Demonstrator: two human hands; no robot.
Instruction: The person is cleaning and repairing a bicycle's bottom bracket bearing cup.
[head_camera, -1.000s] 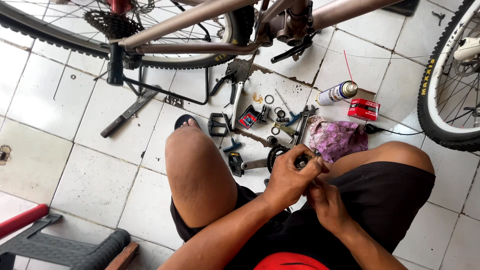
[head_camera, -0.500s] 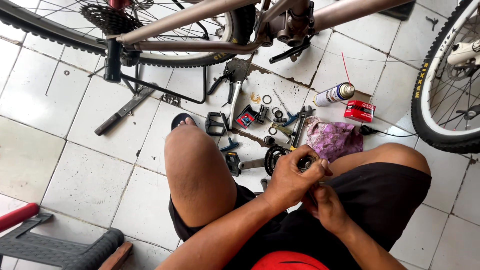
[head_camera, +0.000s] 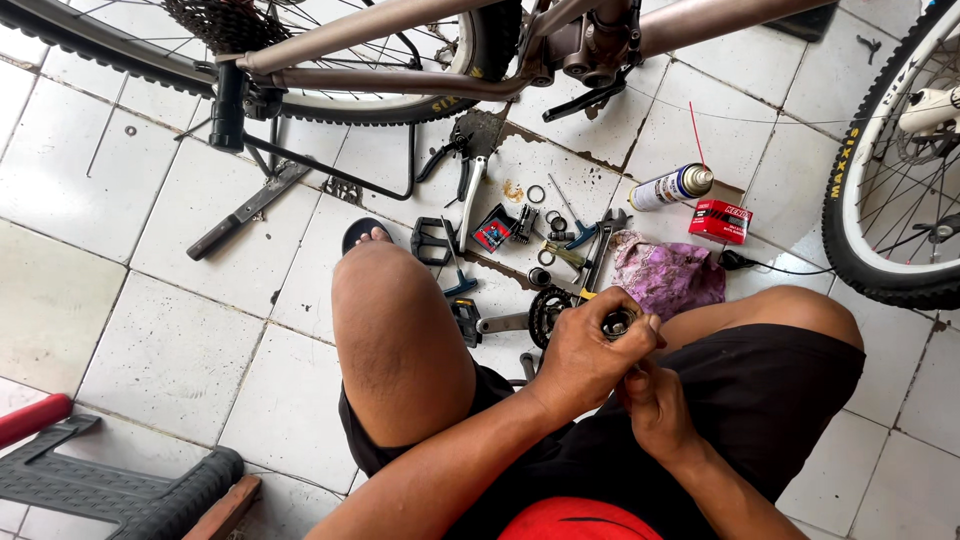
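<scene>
Both hands stay low-centre as before: left hand (head_camera: 585, 350) grasps a round metal bearing part (head_camera: 619, 322) (dark, greasy); right hand (head_camera: 655, 405) pinches beneath.

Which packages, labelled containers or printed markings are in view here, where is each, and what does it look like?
Spray can: lying on the tiles beside the red box, white cylinder with blue and yellow label, thin red straw.
Red box: small, rectangular, right of the can, white print.
Small packet: red and blue, among the tools.
Tyre: black, yellow sidewall lettering, right edge.
</scene>
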